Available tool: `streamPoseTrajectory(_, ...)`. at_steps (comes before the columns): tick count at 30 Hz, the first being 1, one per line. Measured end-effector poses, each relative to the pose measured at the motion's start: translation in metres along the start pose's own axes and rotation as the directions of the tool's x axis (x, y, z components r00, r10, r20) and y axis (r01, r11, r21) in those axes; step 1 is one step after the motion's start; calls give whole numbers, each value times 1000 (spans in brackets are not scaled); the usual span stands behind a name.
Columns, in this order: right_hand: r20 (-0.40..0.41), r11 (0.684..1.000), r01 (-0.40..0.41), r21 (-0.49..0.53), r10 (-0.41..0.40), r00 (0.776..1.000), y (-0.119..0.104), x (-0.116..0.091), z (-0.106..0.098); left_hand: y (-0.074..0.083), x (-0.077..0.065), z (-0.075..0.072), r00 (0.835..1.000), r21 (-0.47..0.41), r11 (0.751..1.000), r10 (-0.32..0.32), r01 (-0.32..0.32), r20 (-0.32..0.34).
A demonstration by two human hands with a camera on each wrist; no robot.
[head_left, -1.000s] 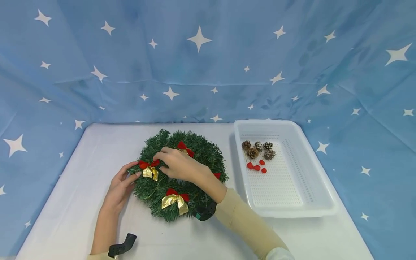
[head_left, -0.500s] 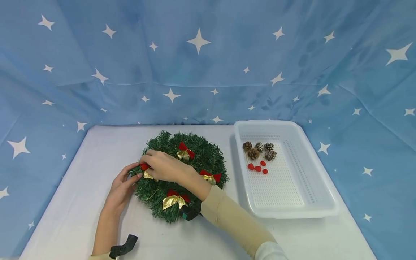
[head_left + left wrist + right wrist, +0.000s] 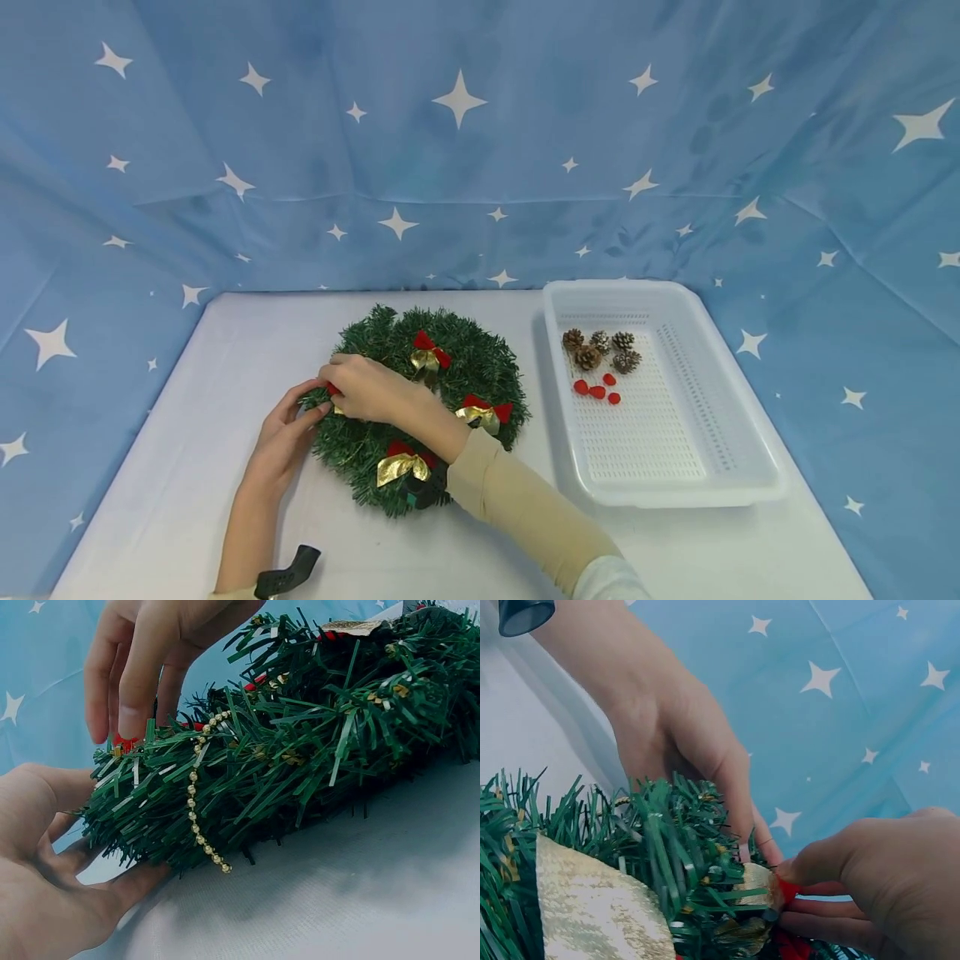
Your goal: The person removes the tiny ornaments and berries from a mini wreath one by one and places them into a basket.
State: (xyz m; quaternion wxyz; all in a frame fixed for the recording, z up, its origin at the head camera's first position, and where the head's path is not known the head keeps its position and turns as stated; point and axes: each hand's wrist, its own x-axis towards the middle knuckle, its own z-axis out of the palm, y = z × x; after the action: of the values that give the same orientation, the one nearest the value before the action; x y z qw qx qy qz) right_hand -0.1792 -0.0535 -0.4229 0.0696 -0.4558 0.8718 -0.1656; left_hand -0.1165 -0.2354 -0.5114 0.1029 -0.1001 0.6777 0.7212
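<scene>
A green tinsel wreath [image 3: 480, 358] lies on the white table. My left hand [image 3: 279, 442] grips its left edge; in the left wrist view, fingers go under the rim. My right hand [image 3: 367, 390] reaches across the wreath and pinches a red-and-gold bow [image 3: 786, 889] at that left side, mostly hidden by the fingers in the head view. Other bows sit on the wreath: one at the top [image 3: 429, 352], a right-hand bow [image 3: 483, 411] and a front bow [image 3: 403, 465]. A string of gold beads [image 3: 193, 791] hangs from the wreath's side.
A white plastic basket [image 3: 738, 433] stands to the right of the wreath. In it lie several pine cones [image 3: 588, 357] and several small red balls [image 3: 597, 392]. Behind the table [image 3: 180, 433] hangs a blue curtain [image 3: 525, 125] with white stars.
My right hand has moved left across the wreath onto the left bow, now covering most of it. The right-hand bow has come into view from under the forearm. My left hand keeps its grip.
</scene>
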Motion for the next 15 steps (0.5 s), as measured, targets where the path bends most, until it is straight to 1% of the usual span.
streamPoseTrajectory(6,-13,999,-11,-52,10,1000,-4,4,3,0,0,-1,1000,2,1000,-12,12,-5)
streamPoseTrajectory(10,-9,998,-23,-53,23,1000,-6,5,4,0,0,-1,1000,4,1000,-15,15,-5)
streamPoseTrajectory(15,-9,998,-35,-48,34,999,-5,5,5,-2,0,-1,1000,2,1000,-3,3,-2)
